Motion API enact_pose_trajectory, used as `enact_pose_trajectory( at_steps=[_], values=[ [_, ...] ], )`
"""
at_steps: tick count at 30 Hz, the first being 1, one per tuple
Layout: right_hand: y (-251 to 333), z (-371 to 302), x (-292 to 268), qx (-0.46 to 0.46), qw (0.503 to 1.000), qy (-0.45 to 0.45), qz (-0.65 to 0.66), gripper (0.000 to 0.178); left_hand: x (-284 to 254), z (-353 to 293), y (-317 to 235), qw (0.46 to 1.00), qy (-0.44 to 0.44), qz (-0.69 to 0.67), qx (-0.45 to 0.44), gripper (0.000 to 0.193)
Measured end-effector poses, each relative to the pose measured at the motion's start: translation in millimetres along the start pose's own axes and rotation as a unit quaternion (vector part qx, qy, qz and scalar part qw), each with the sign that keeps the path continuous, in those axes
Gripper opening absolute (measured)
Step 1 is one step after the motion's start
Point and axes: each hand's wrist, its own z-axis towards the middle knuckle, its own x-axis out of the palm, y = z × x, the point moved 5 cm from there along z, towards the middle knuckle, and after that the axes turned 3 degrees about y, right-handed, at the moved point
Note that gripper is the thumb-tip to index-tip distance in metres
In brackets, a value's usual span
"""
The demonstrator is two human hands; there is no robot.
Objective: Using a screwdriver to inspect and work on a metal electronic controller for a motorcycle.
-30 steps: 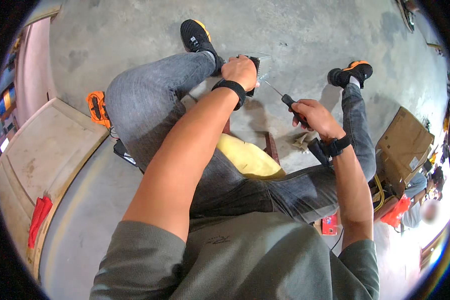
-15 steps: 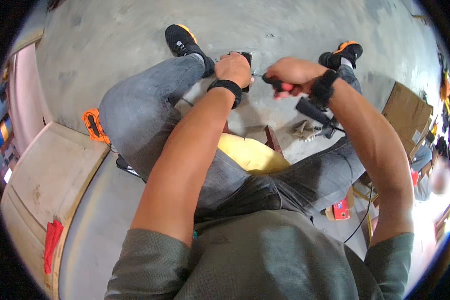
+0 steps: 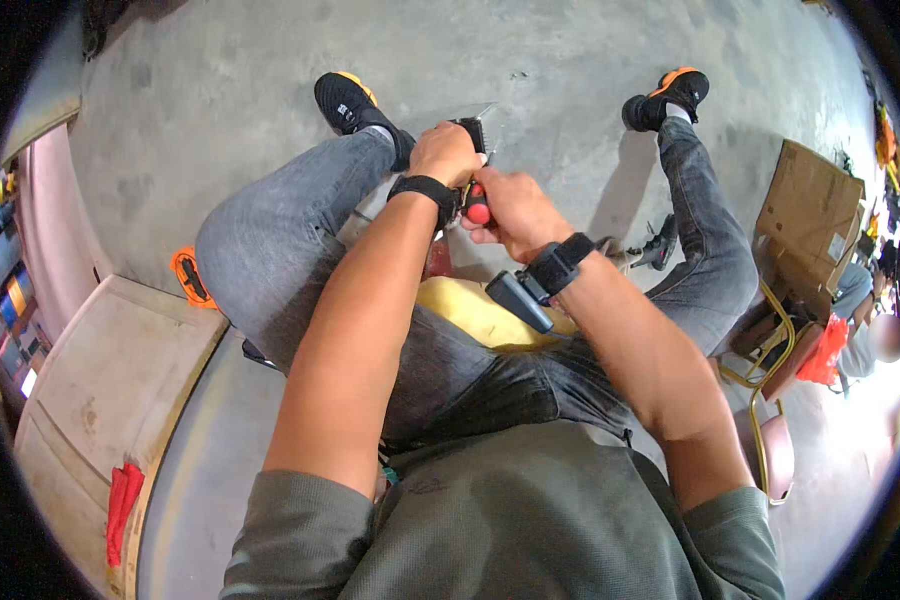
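My left hand (image 3: 444, 155) is closed around a dark, boxy part (image 3: 470, 132) with a ridged side, held above the floor between my legs. A thin clear piece (image 3: 487, 114) shows at its far edge. In my right hand (image 3: 520, 215) is a screwdriver (image 3: 478, 206) with a red and black handle, its butt end facing me. The handle is right beside my left wrist, close to the dark part. My hands hide its shaft and tip, so I cannot tell whether it touches a screw. Both wrists wear black straps.
I sit over a yellow seat (image 3: 470, 305), legs spread on grey concrete. At left are a pale panel (image 3: 120, 380), a red cloth (image 3: 123, 505) and an orange object (image 3: 190, 278). To the right stand a cardboard box (image 3: 808, 215) and a gold-framed chair (image 3: 785, 345); a person sits beyond.
My right hand has come left with the screwdriver, from a gap beside the dark part to close against my left hand. Its forearm has swung inward. My left hand keeps its hold.
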Motion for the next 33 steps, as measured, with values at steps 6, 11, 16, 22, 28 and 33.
enact_pose_trajectory(
  at_steps=[6, 11, 16, 22, 28, 33],
  values=[
    [-7, 0, -2, -0.022, 1.000, -0.008, 0.012, 0.026, 2, 2, 2, 1.000, 0.012, -0.001, -0.002, 0.050],
    [-1, -26, -26, -0.012, 0.991, 0.076, 0.105, 0.028, -3, -6, 5, 0.998, 0.048, 0.018, -0.046, 0.057],
    [-24, 17, -105, -0.128, 0.990, 0.046, -0.034, 0.022, -16, -16, -7, 0.997, 0.048, 0.014, -0.062, 0.061],
    [-3, 82, -101, -0.179, 0.969, -0.069, -0.155, 0.023, -11, -19, -8, 0.997, 0.023, -0.008, -0.077, 0.062],
    [8, 116, -86, -0.261, 0.908, -0.089, -0.315, 0.028, -18, -26, -16, 0.996, 0.013, -0.023, -0.080, 0.061],
    [7, 133, -85, -0.258, 0.913, -0.083, -0.306, 0.025, -19, -26, -15, 0.996, 0.002, -0.044, -0.080, 0.060]
  ],
)
